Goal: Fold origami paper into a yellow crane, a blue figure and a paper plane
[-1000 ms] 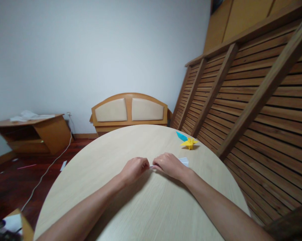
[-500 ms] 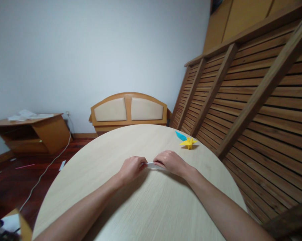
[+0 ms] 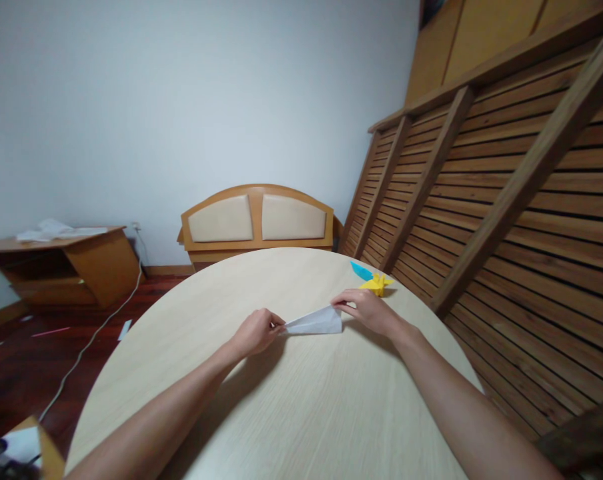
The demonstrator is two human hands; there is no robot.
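Observation:
A white folded paper (image 3: 315, 322), long and narrow at its left end and wider at its right, is stretched between my two hands over the round table (image 3: 291, 413). My left hand (image 3: 258, 331) pinches the paper's pointed left tip. At the upper right corner, the thumb and fingers of my right hand (image 3: 365, 309) are closed on the same paper. Just beyond my right hand sits a yellow folded paper figure (image 3: 377, 285), partly covered by that hand, with a blue paper piece (image 3: 361, 271) touching or close behind it.
Slatted wooden panels (image 3: 481, 220) lean along the right side. Behind the table stands a headboard (image 3: 257, 217). A low wooden cabinet (image 3: 101, 267) with white papers on top is at the left, and an open box (image 3: 49, 447) lies at the lower left.
My hands have moved apart, the right one up and to the right, the left one slightly left. More of the white paper now shows between them.

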